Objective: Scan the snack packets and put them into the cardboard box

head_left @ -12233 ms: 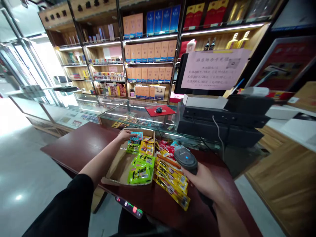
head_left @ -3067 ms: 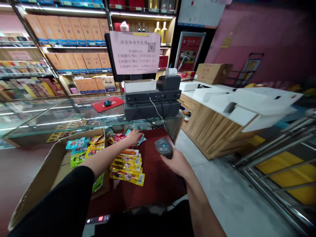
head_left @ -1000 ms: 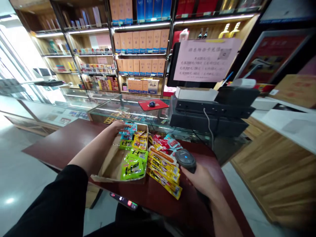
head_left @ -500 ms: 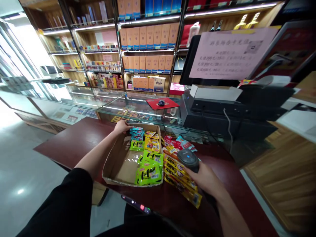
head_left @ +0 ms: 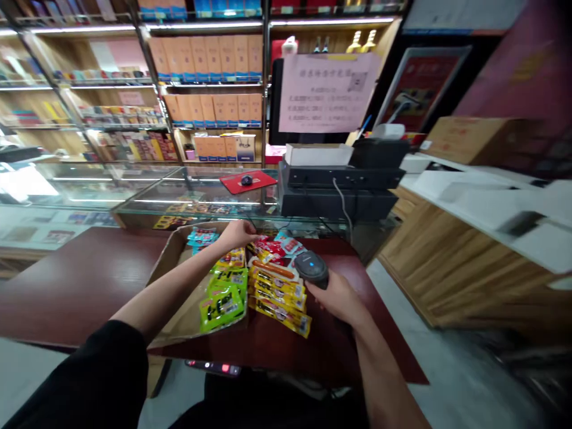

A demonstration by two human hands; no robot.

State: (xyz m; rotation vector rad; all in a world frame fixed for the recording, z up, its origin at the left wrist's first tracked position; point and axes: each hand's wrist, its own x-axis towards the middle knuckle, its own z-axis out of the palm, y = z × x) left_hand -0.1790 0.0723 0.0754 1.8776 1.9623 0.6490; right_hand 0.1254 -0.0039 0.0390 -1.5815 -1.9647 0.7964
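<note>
My right hand [head_left: 342,298] is wrapped around a dark handheld barcode scanner [head_left: 311,268], with a small blue light on top. The scanner's head is beside the right ends of a row of yellow snack sticks [head_left: 279,292]. Reaching over the cardboard box [head_left: 172,247], my left hand [head_left: 240,233] has its fingers closed at the red snack packets [head_left: 270,247]; what they pinch, if anything, is too small to make out. Inside the box lie green packets [head_left: 222,307], yellow packets [head_left: 233,258] and blue packets [head_left: 202,237]. Light-blue packets [head_left: 290,245] lie behind the scanner.
The brown table [head_left: 89,280] carries the box and snacks. Behind it stand a glass counter [head_left: 147,190] with a mouse [head_left: 246,179] on a red pad, and a black cash drawer [head_left: 337,199]. A phone [head_left: 213,367] juts from under the table's front edge.
My left hand has moved right from the box's far left corner to the red packets beside the box. My right hand still holds the scanner. The whole view has turned right.
</note>
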